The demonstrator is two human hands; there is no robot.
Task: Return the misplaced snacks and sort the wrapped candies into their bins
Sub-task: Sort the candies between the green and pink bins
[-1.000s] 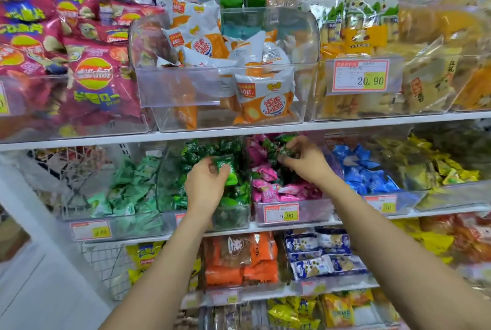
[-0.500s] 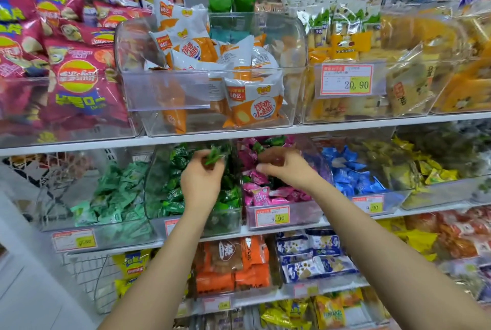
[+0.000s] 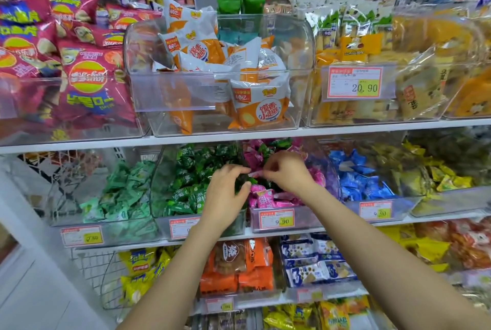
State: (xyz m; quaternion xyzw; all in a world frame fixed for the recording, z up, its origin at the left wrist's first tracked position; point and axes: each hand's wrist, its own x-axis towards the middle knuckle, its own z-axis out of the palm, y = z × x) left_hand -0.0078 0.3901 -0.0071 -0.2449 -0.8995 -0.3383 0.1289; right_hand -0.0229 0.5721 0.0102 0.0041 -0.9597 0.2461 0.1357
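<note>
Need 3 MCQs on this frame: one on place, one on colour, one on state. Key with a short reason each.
1. Where do the left hand and right hand meet?
A. At the top-shelf chip bags
B. Where the dark green candy bin borders the pink candy bin
C. At the bottom shelf

2. What colour are the candies in the bin just right of the pink candy bin?
A. Orange
B. Blue
C. White

3. What is the right hand doing?
A. Lying flat on the shelf edge
B. Hanging idle
C. Pinching a small pink candy

Key:
1 B, both hands sit at that shared edge.
2 B, blue candies fill it.
3 C, its fingertips close on the wrapper.
</note>
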